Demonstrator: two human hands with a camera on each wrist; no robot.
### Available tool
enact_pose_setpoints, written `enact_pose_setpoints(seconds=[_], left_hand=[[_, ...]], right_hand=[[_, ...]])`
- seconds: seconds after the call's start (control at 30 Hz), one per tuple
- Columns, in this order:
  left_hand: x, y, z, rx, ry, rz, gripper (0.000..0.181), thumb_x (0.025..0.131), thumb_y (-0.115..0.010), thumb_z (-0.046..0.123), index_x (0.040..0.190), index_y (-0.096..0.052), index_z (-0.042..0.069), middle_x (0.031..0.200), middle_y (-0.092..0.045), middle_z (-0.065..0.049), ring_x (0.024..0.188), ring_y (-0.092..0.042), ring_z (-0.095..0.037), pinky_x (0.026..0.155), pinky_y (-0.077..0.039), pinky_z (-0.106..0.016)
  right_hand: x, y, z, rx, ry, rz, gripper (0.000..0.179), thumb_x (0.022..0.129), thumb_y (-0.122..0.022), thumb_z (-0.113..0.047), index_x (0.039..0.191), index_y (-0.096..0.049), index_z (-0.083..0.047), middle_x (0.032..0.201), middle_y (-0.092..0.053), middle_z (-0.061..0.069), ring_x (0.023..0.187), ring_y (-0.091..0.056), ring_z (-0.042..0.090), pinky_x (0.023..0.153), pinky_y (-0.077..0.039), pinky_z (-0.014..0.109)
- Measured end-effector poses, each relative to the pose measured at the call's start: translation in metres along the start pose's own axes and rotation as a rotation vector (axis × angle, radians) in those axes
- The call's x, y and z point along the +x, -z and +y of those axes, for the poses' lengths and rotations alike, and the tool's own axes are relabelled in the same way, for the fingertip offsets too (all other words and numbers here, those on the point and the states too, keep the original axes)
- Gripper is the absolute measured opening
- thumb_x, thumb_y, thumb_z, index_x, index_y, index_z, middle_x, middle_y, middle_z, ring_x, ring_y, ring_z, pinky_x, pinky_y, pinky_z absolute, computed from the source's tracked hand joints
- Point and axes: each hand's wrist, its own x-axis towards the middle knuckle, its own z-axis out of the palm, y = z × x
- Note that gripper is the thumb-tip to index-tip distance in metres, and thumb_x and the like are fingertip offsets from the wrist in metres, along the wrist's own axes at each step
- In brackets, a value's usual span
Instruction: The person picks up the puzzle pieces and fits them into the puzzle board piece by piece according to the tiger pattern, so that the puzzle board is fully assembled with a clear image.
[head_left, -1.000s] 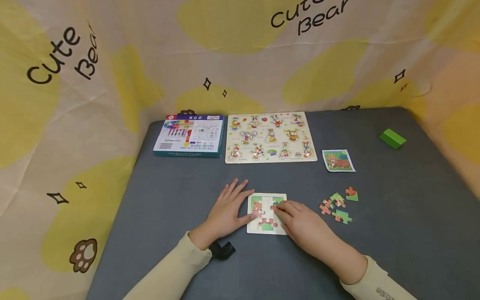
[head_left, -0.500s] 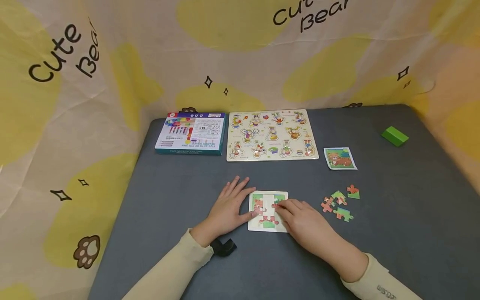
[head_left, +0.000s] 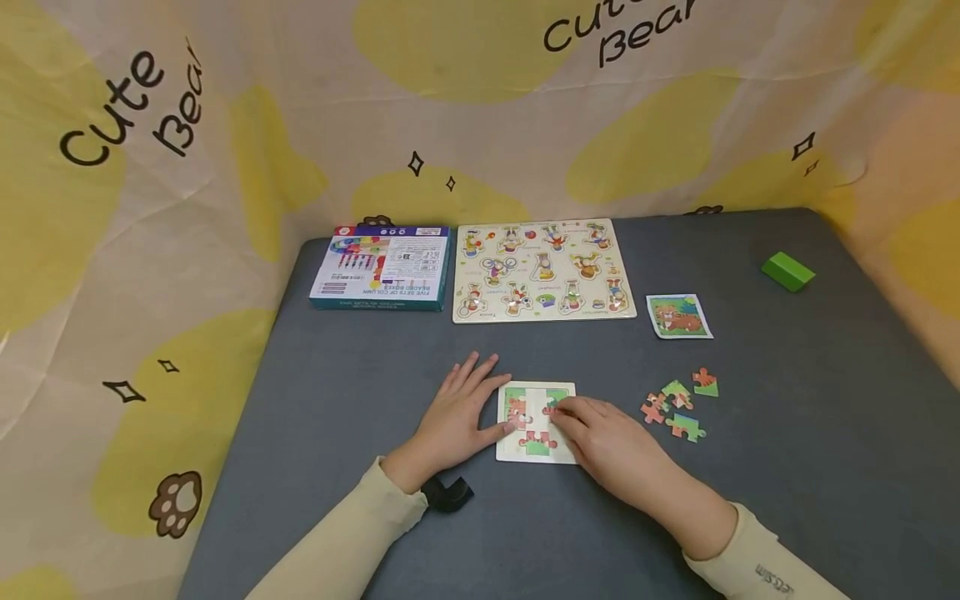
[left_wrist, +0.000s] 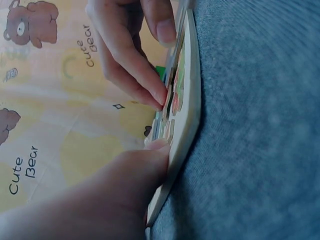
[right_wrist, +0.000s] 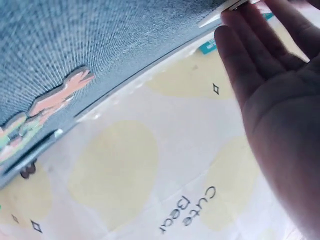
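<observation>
the tray [head_left: 510, 452] lies flat on the table [head_left: 337, 400], between two hands. the left hand [head_left: 447, 423] is at its 9 o'clock, with the fingers spread wide; the thumb rests on the tray, and if it touches also a piece there, i cannot tell. the right hand [head_left: 611, 446] reaches from 4 o'clock; its fingers are bent and the gap at the tips is narrow. these tips touch the green piece [head_left: 556, 394] at 1 o'clock in the tray; whether they pinch it or only press it, i cannot tell. other pieces [head_left: 537, 447] lie in the tray at 10 and 6 o'clock. from the tray, loose pieces [head_left: 686, 427] are at 3 o'clock, the card [head_left: 678, 318] at 2, the board [head_left: 527, 271] at 12, and the box [head_left: 378, 271] near 11.
</observation>
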Motion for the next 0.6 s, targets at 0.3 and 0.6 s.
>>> enact_pose_setpoints(seconds=[0.3, 0.6], left_hand=[[0.0001, 0.0000, -0.0001, 0.004, 0.003, -0.009, 0.073, 0.099, -0.070, 0.050, 0.160, -0.044, 0.019, 0.173, -0.023, -0.004, 0.161, -0.003, -0.026, 0.129, -0.005, -0.047], [-0.0003, 0.0009, 0.0012, -0.006, -0.044, 0.007, 0.070, 0.100, -0.071, 0.046, 0.160, -0.046, 0.019, 0.173, -0.024, -0.003, 0.161, -0.003, -0.025, 0.129, -0.005, -0.050]], right_hand=[[-0.0005, 0.0011, 0.0015, -0.070, 0.018, 0.004, 0.040, 0.089, -0.084, -0.016, 0.127, -0.075, -0.006, 0.127, -0.071, 0.008, 0.122, -0.063, 0.030, 0.107, -0.051, 0.048], [-0.0007, 0.0000, -0.0008, -0.058, 0.011, 0.018, 0.042, 0.090, -0.084, -0.016, 0.129, -0.074, -0.004, 0.127, -0.070, 0.010, 0.118, -0.065, 0.030, 0.105, -0.052, 0.048]])
